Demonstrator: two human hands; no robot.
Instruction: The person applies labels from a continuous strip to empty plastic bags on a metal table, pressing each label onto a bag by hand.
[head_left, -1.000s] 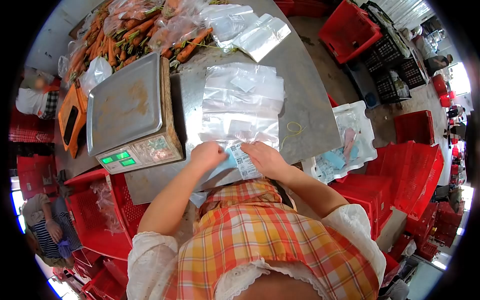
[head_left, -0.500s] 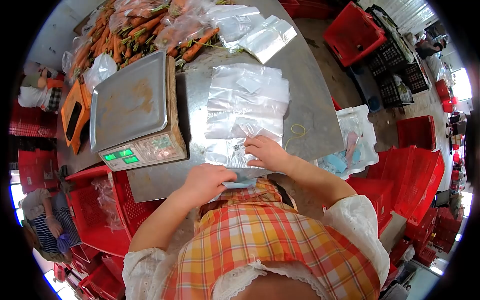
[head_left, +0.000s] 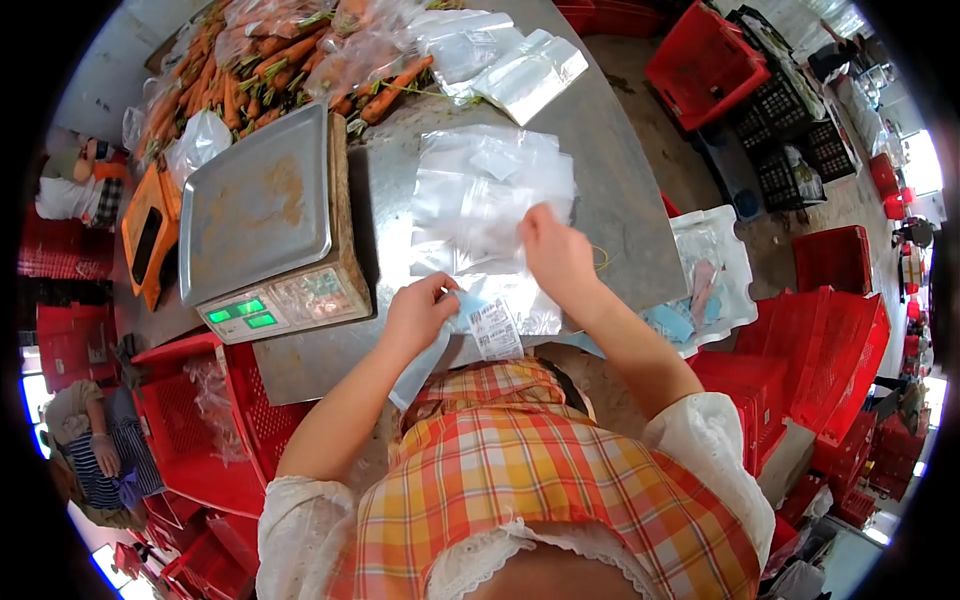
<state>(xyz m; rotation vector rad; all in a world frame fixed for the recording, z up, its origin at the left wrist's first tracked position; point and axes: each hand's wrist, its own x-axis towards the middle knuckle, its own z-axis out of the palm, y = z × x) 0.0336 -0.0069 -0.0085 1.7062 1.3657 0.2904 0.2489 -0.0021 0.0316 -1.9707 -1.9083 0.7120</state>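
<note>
Left fingers (head_left: 441, 284); label strip (head_left: 495, 330) between

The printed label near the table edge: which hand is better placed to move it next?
The left, I'd judge. The left hand holds the blue strip right beside the printed label, while the right hand, blurred, is farther off, over the plastic bags.

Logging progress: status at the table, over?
Left hand holding blue strip, white label showing. Right hand at clear bags, blurred, contact unclear. Nothing visibly blocking.
</note>
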